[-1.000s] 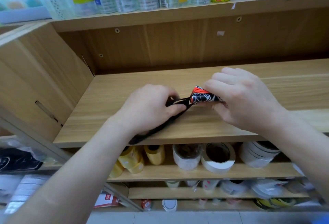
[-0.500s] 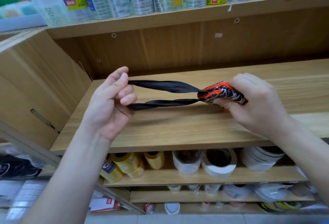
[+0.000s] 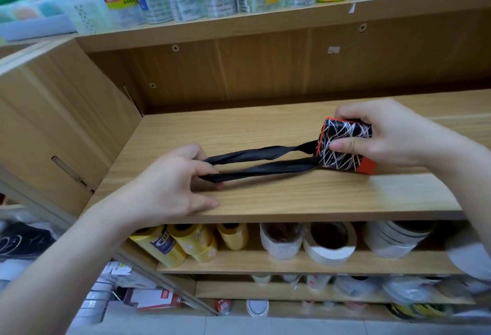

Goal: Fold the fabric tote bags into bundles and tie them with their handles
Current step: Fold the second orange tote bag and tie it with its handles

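Now we have the folded bag (image 3: 342, 146) pinched tight in our right hand (image 3: 388, 135) over the shelf (image 3: 292, 199), our left hand (image 3: 170, 183) with its grip curled round the two black handles (image 3: 260, 160) stretched taut, so next, we reckon, comes winding them round it and knotting.

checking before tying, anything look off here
Nothing damaged. The two black fabric handle straps are twisted between the left hand and the folded black, white-scribbled tote bundle in the right hand, and an orange flap pokes out at its lower corner.
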`<state>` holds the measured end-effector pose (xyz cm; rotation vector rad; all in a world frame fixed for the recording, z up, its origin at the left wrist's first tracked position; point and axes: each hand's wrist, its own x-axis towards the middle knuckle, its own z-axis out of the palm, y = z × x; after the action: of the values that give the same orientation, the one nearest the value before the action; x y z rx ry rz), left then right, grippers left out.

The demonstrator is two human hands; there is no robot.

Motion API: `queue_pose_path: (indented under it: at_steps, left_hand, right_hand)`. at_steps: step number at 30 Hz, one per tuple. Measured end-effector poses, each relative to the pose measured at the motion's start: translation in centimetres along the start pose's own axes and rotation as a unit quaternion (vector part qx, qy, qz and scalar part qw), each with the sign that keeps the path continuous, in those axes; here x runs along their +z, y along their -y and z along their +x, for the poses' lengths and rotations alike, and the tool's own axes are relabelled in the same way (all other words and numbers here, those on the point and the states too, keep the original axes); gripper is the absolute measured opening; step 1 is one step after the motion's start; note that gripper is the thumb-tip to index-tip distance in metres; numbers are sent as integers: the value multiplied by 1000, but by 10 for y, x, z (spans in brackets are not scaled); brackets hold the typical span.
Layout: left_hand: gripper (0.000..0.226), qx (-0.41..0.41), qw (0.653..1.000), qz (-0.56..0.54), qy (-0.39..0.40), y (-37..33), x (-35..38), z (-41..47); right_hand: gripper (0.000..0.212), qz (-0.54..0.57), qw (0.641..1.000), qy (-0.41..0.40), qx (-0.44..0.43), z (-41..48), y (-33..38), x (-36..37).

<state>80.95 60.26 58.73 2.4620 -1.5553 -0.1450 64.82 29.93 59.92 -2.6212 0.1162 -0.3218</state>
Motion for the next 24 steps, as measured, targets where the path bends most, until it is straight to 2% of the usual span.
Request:
queue_pose_path:
  at_steps: [2,3,5,6,9,11,13,15,17,19,21,22,24]
  left_hand:
    - [16,68,994,4,-89,-2,-3,-3]
    - [13,83,990,-38,-109,-5,-6,-4]
    - [13,96,971,-189,-111,-14,-14,-4]
    - [13,108,948,-283,-97,-22,-19,-3]
    - [22,151,833,-527,-76,-35,-27,3]
    - [29,149,766,-623,-56,-39,-28,10]
    - [49,136,703,-698,-20,-40,-26,18]
    - [61,114,668,-736,-1,-40,-24,23]
    - [66,84,650,-755,8,-39,-21,28]
    - [72,66,623,-780,20,-39,-18,31]
    - [74,76,598,-797,38,-44,-15,34]
    - [73,84,596,-797,43,-49,-14,35]
    - [69,94,607,-788,42,-60,-15,38]
  right_hand:
    - [19,16,1000,21,14,5,-2,-2]
    - [17,25,999,33,21,8,-3,-3]
    - [14,66,996,55,36,12,-3,-2]
    - [15,93,993,65,41,14,-2,-1]
    - [24,160,983,78,37,17,4,4]
    - [28,190,979,73,28,16,8,7]
    - [32,200,977,64,22,13,13,10]
    - [31,200,978,62,17,10,19,12]
    - [56,150,986,68,16,3,31,10]
    - [81,14,996,89,-10,-4,51,7]
    - [79,-145,981,114,-62,-5,70,8]
    - [72,-190,971,123,-76,-4,76,10]
    - [55,-212,966,123,-84,-2,79,14]
